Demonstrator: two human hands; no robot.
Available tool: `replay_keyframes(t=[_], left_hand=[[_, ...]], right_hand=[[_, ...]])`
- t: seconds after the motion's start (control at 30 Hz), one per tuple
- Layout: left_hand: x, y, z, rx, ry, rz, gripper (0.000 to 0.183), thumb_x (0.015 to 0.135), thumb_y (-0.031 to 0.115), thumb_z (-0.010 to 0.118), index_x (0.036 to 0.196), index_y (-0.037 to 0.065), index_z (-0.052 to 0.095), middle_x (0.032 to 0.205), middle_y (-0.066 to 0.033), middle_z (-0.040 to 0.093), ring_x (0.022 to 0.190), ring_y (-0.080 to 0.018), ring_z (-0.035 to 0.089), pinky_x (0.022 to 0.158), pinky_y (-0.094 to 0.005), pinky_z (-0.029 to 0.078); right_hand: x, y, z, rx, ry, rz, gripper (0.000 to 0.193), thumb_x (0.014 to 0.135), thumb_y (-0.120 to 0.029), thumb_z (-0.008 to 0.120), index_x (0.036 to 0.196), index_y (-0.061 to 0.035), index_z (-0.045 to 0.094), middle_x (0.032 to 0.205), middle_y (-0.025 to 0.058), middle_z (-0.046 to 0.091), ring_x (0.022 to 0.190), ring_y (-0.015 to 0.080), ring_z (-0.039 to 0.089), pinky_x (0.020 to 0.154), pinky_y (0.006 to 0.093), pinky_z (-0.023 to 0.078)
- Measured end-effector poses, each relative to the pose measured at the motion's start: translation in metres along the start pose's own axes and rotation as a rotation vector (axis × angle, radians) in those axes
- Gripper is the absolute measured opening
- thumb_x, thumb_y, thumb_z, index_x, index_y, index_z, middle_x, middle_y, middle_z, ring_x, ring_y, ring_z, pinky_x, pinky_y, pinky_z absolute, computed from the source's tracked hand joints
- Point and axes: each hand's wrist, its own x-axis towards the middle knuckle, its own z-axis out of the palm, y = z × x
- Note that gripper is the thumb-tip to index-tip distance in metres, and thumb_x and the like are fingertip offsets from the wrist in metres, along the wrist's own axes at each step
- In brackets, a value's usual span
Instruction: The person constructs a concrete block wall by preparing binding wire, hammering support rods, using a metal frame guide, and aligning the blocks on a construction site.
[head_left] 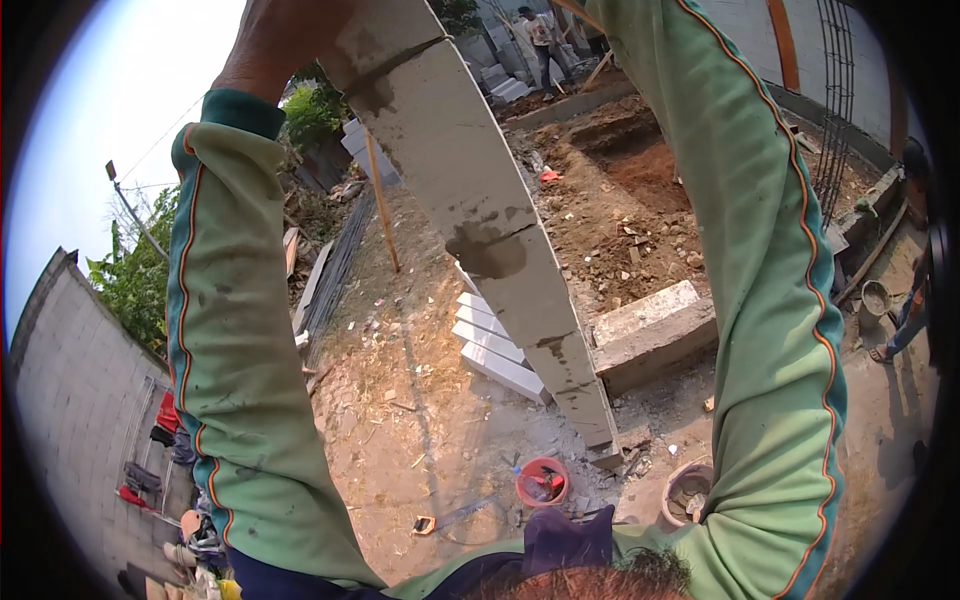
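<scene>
A narrow upright wall of pale grey blocks (450, 160) stands in front of me, with darker damp mortar patches at its joints. My left hand (290, 40) is raised at the upper edge, against or beside the wall's top. Its fingers are cut off and in shadow, so their grip does not show. My right arm, in a green sleeve (740, 250), reaches up past the wall's right side. The right hand lies beyond the upper edge of the picture.
Below are a red bucket (543, 482), a mortar-smeared bucket (690, 492) and a handsaw (450, 517). White blocks (500, 355) lie left of the wall; a low concrete footing (655, 335) and dug soil lie right. One person (545, 45) stands far off, another (908, 300) at right.
</scene>
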Motion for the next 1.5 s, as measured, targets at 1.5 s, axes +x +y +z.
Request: replay_keyframes(t=[1.5], left_hand=[[0.038,0.039,0.004,0.281,-0.246,0.282,0.009,0.078,0.013,0.063,0.078,0.005,0.067,0.084,-0.0073,0.063,0.097,-0.0273,0.055,0.094,-0.0409,0.038]], right_hand=[[0.045,0.095,-0.006,-1.147,0.209,-0.670,0.014,0.085,-0.009,0.057,0.090,-0.0069,0.070,0.090,0.0142,0.072,0.089,0.0314,0.069,0.077,0.0406,0.054]])
